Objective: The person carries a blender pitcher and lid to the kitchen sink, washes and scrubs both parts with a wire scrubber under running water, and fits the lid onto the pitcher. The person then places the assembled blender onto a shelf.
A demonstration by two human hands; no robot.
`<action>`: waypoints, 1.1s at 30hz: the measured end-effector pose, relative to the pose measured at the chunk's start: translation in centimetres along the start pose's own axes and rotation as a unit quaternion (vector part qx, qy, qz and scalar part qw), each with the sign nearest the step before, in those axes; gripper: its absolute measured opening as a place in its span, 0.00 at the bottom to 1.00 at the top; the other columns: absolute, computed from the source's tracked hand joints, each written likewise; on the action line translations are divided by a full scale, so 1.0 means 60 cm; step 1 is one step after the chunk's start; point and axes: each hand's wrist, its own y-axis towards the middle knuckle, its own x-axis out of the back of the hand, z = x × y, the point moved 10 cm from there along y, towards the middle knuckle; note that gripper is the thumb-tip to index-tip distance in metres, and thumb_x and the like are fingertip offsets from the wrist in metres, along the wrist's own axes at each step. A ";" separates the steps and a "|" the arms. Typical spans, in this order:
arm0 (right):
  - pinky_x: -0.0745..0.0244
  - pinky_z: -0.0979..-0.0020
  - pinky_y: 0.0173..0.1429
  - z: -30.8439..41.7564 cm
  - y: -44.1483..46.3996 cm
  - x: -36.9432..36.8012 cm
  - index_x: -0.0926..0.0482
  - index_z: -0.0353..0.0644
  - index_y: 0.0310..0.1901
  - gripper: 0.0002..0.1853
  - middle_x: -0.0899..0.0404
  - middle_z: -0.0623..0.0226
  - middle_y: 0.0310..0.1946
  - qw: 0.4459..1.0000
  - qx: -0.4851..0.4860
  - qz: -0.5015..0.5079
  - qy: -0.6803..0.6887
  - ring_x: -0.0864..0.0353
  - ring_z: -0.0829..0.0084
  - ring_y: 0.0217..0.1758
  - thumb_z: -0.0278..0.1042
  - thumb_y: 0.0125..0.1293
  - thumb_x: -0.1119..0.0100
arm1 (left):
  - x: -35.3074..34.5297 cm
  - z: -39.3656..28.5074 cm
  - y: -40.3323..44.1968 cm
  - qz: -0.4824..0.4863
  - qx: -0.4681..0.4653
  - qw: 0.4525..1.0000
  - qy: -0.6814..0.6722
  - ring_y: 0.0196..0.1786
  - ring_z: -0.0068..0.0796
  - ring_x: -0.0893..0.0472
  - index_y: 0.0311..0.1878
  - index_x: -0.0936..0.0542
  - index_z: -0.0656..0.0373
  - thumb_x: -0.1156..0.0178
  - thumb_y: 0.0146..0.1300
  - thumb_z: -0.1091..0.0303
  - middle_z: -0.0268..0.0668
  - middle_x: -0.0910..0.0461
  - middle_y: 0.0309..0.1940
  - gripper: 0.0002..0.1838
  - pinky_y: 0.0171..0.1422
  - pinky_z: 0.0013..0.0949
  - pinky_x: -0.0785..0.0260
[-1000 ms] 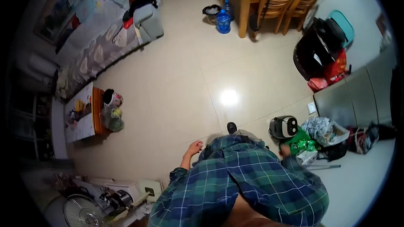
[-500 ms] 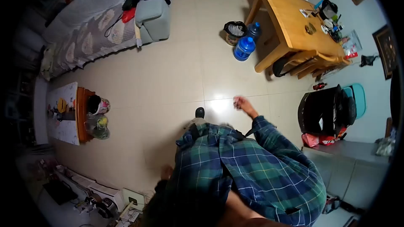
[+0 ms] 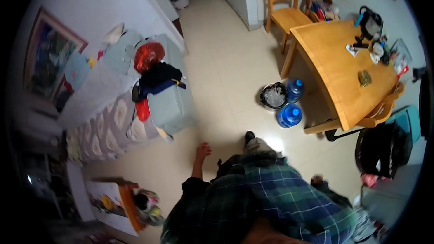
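Observation:
My left hand (image 3: 203, 150) hangs over the tiled floor at my left side, with its fingers loosely bent and apart, and I see nothing in it. My right hand (image 3: 318, 179) is low beside my right hip, a dark blur half lost against the sleeve, and its fingers cannot be made out. Both arms wear the sleeves of a green and blue plaid shirt (image 3: 271, 180). One dark shoe (image 3: 249, 136) shows ahead of my body. Neither hand touches any furniture. Nearest my left hand is the grey sofa armrest (image 3: 169, 108).
Two blue water bottles (image 3: 290, 115) and a black-lined bin (image 3: 274, 96) stand beside the wooden table (image 3: 316, 63). Clothes and a red bag (image 3: 149, 57) lie on the sofa. A low table (image 3: 108, 203) is at left, a black bin (image 3: 379, 151) at right. A passage leads ahead.
I have moved forward, so the sofa, bottles and table are nearer. My left hand has swung forward, and my right hand has swung back to my hip.

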 end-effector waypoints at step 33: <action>0.54 0.54 0.71 0.901 0.503 0.753 0.43 0.22 0.59 0.45 0.53 0.33 0.64 0.834 -0.305 -0.432 0.158 0.54 0.39 0.68 0.54 0.52 0.38 | -1.426 -0.951 1.204 0.369 0.180 0.837 0.360 0.30 0.36 0.25 0.41 0.25 0.49 0.51 0.62 0.56 0.38 0.24 0.39 0.10 0.34 0.38 0.30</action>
